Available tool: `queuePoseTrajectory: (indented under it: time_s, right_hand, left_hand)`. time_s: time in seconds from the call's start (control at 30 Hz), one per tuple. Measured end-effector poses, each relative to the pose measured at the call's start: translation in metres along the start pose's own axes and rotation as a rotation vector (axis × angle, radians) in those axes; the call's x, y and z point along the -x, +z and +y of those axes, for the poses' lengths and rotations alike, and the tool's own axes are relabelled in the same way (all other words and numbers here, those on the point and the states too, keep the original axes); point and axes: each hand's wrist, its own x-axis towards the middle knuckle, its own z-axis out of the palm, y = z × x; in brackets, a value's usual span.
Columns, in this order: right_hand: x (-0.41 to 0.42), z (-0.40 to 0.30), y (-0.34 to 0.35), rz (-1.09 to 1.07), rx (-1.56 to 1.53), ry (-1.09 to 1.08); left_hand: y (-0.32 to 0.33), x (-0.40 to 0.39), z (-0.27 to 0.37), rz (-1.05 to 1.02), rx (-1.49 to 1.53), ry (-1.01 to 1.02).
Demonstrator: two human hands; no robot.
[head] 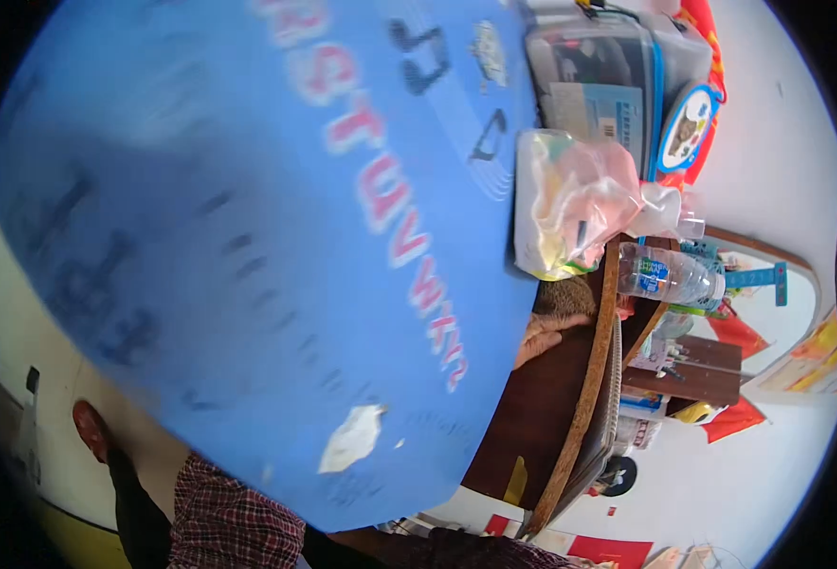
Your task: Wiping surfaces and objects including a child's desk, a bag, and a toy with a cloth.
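A blue board (262, 299), blurred and close, fills much of the head view; it bears red letters, music notes and a torn pale patch. Beyond its edge, my right hand (541, 339) shows by its fingers at a brown fuzzy cloth (565, 296), on a dark brown wooden surface (532, 419). The board hides the wrist, and the grip is partly covered. A plaid sleeve (482, 549) and plaid garment (237, 512) appear at the bottom. My left hand is out of view.
A plastic bag (575, 206) and clear storage box (589, 92) stand beside the board. Along the wood's raised edge (589, 398) are a water bottle (667, 276), a mirror (781, 277) and a wire-rimmed tray (612, 405). A shoe (90, 430) shows on the pale floor (42, 327).
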Motion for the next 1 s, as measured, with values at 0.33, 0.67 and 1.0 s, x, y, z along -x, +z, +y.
queuePoseTrajectory:
  time_s: [0.33,0.67,1.0]
  right_hand:
    - [0.007,0.028,0.019,0.050,-0.061,0.301]
    - [0.002,0.002,0.002,-0.107,-0.321,0.439]
    - [-0.043,-0.039,-0.017,-0.222,-0.210,0.139]
  left_hand:
    - [0.035,-0.026,-0.034,-0.067,-0.038,-0.097]
    - [-0.063,0.087,-0.089,0.013,-0.263,-0.544]
    - [-0.096,0.232,-0.106,0.193,0.000,-0.995]
